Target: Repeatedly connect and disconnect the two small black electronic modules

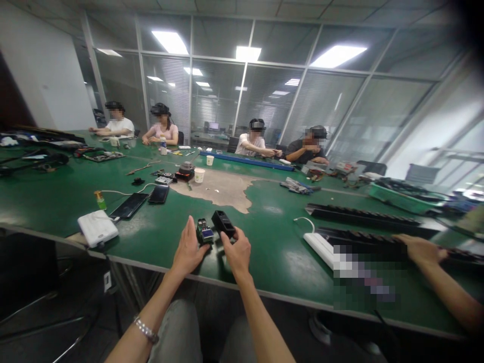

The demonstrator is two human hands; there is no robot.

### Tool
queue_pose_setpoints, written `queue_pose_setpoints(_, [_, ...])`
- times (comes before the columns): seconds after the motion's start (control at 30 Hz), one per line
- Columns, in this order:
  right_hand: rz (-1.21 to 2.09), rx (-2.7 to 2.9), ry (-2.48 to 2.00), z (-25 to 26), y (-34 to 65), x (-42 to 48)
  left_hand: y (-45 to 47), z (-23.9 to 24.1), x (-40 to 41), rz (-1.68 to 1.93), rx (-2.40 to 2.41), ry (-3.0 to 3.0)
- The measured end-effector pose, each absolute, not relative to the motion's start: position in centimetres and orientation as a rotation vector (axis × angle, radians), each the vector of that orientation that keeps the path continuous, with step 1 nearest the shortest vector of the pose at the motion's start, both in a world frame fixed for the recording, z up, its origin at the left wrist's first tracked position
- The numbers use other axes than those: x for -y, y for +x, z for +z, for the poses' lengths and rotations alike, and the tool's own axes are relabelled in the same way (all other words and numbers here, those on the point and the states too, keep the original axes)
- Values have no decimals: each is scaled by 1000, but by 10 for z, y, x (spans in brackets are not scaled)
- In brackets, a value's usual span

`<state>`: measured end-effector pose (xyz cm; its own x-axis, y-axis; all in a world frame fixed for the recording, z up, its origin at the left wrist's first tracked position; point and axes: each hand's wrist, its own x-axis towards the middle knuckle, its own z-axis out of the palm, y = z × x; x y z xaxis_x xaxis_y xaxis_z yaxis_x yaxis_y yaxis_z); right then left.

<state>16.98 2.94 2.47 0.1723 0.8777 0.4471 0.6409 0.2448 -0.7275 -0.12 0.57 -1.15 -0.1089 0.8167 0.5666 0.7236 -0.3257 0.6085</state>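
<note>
A small green circuit board (206,234) with a little lit-looking screen sits between the thumb and straight fingers of my left hand (188,250), which appears to grip it by the side. Just to its right, my right hand (238,250) is closed around the lower end of a black rectangular casing (223,223) with openings in its face. The casing is tilted and held apart from the board, above the table's near edge. Fingertips behind both parts are hidden.
On the green table (272,252) lie a white power bank (97,228), two phones (130,205), a paper cup (199,175) and a white power strip (319,250). A neighbour's hand (421,249) touches black slotted rails (363,217) at right. Several people sit across.
</note>
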Motion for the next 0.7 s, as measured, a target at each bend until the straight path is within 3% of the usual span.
queue_pose_setpoints(0.2, [355, 1555, -1320, 43, 150, -9, -2, -10, -5, 1379, -1740, 1994])
queue_pose_setpoints(0.7, [96, 1822, -1421, 37, 123, 0, -6, -19, -8, 1421, -1748, 2041])
